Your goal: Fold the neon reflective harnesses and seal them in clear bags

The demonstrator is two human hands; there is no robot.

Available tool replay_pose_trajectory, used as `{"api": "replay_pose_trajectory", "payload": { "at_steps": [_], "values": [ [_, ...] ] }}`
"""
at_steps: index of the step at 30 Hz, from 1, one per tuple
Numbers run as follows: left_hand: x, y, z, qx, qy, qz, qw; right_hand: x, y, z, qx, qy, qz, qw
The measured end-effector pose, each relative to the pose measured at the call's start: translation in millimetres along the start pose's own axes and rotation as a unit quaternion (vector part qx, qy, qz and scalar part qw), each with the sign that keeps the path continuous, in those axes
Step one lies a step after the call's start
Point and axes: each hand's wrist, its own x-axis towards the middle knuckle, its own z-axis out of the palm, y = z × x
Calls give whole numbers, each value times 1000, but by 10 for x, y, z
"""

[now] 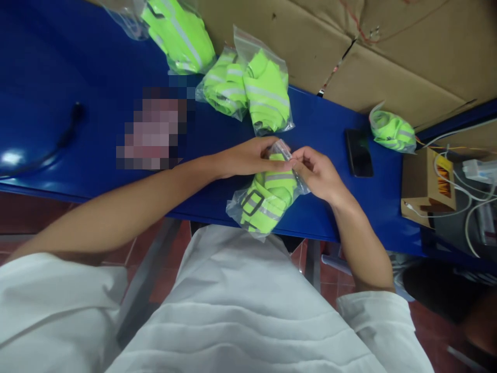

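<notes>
A clear plastic bag (234, 211) lies at the front edge of the blue table, with a folded neon-yellow reflective strap (277, 194) inside. Grey stripes and a black buckle (252, 202) show through the plastic. My left hand (254, 157) is closed on the bag's top edge, its thumb laid across the front. From the other side my right hand (316, 170) pinches the same edge close to the left thumb. Fingers hide part of the bag's mouth.
Several bagged neon straps (267, 96) lie at the back of the blue table (217, 202) against cardboard (303, 46). To the right are a black phone (359, 153), another bagged strap (394, 130), and a cardboard box (417, 186) among white cables. A black cable (64, 137) lies left.
</notes>
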Motion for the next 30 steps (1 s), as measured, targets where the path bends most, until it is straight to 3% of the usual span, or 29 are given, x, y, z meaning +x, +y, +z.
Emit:
{"api": "replay_pose_trajectory", "payload": {
  "at_steps": [4,10,14,17,20,22,25,30],
  "values": [
    [-46,14,107,0,52,26,998,3,-10,-10,14,8,-8,1000],
    [-56,-31,108,24,-13,21,999,25,-93,52,102,-10,31,994],
    [-40,-55,85,31,-19,20,999,43,-89,75,88,2,-6,996],
    [-38,-55,88,35,-11,20,999,44,-81,90,76,-18,12,997],
    [-49,-23,122,16,-61,53,997,29,-80,136,59,-14,10,998],
    [-60,8,149,-6,-88,68,994,19,-85,159,52,8,-14,999],
    [-73,54,152,-35,-52,32,998,19,-95,112,64,56,-24,996],
    [-80,140,23,-90,-79,-27,992,58,-75,-150,96,226,-7,969]
  ]
}}
